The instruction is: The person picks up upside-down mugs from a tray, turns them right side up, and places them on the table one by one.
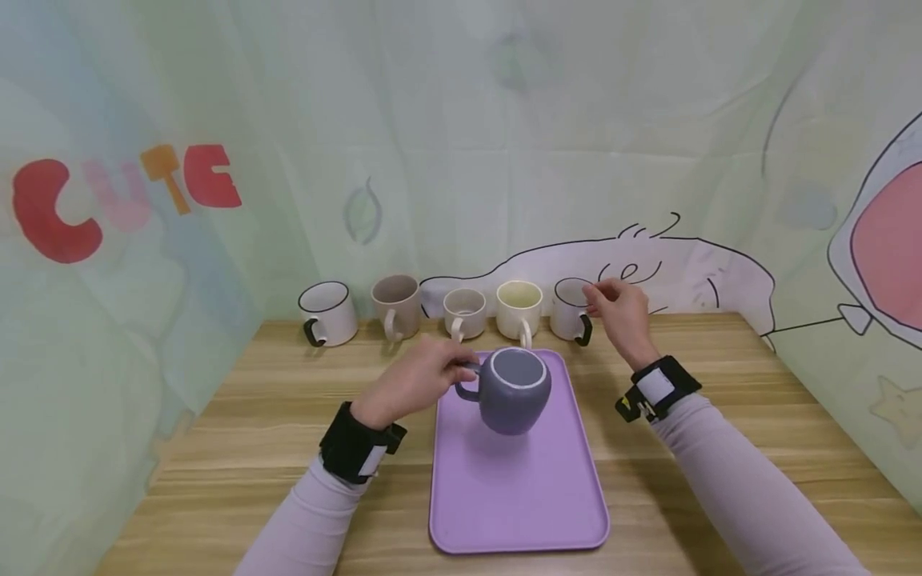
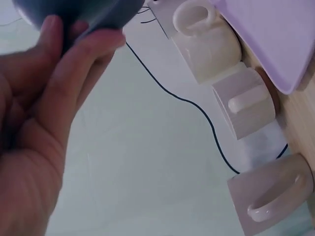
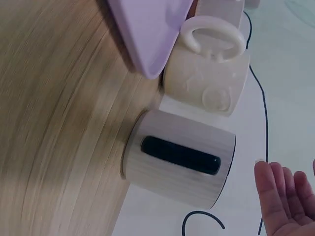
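My left hand (image 1: 418,376) pinches the handle of a dark grey mug (image 1: 513,406), which hangs above the purple tray (image 1: 519,508) with its white-ringed base facing up. In the left wrist view, thumb and fingers meet at the edge of that mug (image 2: 93,12), only partly in frame. At the right end of a row of mugs stands a white mug with a black rim and handle (image 1: 566,318). Beside its rim is my right hand (image 1: 625,316). The right wrist view shows that hand's extended fingers (image 3: 268,189) apart from the mug, holding nothing.
Along the back stand another black-handled white mug (image 1: 337,320), a taupe mug (image 1: 403,308), a small beige cup (image 1: 471,318) and a cream mug (image 1: 513,312). Behind them hangs a printed cloth (image 1: 461,200). Everything stands on a wooden table (image 1: 288,400).
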`<state>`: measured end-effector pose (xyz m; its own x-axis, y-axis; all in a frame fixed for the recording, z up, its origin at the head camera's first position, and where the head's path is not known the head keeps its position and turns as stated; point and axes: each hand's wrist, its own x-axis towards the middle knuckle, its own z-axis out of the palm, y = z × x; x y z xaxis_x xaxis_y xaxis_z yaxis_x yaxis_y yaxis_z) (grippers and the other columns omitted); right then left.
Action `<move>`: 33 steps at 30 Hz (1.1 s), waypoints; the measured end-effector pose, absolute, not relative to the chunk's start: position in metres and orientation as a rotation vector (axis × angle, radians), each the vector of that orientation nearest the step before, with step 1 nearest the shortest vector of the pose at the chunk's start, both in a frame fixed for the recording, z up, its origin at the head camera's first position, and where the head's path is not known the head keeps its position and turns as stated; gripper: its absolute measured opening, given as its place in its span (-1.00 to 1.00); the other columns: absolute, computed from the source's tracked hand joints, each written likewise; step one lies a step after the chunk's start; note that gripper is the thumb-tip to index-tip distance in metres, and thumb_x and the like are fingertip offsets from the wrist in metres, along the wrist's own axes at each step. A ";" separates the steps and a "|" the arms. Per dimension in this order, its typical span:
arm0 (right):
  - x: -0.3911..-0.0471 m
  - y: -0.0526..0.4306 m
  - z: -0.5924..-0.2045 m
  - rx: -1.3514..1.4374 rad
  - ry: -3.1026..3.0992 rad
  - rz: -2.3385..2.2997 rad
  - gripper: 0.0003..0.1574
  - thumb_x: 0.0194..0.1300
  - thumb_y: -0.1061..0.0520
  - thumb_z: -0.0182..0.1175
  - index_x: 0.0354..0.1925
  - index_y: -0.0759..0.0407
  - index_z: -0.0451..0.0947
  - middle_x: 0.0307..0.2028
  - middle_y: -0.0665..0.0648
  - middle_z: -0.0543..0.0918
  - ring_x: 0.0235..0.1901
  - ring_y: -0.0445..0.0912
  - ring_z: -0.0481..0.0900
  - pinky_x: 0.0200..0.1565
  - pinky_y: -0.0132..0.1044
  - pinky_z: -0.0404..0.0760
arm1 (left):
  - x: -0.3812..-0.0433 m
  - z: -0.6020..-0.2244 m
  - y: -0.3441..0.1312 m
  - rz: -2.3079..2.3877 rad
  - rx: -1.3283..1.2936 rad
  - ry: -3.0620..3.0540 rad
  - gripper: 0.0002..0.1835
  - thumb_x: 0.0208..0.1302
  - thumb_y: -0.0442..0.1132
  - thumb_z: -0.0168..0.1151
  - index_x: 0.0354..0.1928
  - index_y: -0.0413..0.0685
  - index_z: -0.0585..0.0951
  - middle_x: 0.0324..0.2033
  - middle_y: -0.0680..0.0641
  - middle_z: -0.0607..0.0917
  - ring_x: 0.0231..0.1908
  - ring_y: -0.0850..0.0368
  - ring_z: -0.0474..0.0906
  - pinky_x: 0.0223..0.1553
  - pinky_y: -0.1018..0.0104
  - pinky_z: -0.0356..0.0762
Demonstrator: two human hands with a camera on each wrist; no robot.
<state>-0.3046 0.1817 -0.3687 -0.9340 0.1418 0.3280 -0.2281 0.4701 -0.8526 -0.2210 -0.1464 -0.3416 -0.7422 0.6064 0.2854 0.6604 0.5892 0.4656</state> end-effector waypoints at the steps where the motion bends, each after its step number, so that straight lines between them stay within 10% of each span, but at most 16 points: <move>1: -0.305 0.181 -0.368 0.102 -2.358 1.477 -0.53 0.54 -0.01 0.24 0.04 0.43 0.61 -0.16 0.37 0.71 -0.25 0.10 0.74 -0.26 -0.43 0.73 | -0.221 -0.341 -0.146 -0.892 -1.029 -2.698 -0.86 0.31 -0.28 0.45 -0.12 -0.11 0.80 -0.33 0.07 0.77 -0.34 0.22 0.56 -0.30 0.34 0.60; 18: -0.290 0.152 -0.357 0.536 -2.200 1.843 -0.61 0.59 0.19 0.14 0.13 0.53 0.55 -0.11 0.50 0.65 -0.24 -0.10 0.72 -0.10 -0.28 0.77 | -0.222 -0.339 -0.141 -1.849 -0.570 -2.300 -0.72 0.36 -0.47 0.34 0.08 -0.40 0.70 -0.14 -0.33 0.79 -0.11 -0.14 0.79 -0.19 0.28 0.76; 33: -0.292 0.141 -0.357 0.559 -2.193 1.838 -0.65 0.57 0.22 0.16 0.09 0.54 0.58 -0.24 0.06 0.71 -0.23 -0.19 0.68 -0.12 -0.28 0.77 | -0.223 -0.342 -0.136 -2.048 -0.434 -2.084 -0.74 0.43 -0.46 0.26 0.09 -0.45 0.67 -0.13 -0.39 0.77 -0.11 -0.12 0.79 -0.14 0.23 0.77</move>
<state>-0.2917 0.1405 -0.3569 -0.9019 -0.1434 0.4074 -0.4262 0.1428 -0.8933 -0.2231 -0.1365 -0.3424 -0.9396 0.0758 0.3339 0.3352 0.0044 0.9421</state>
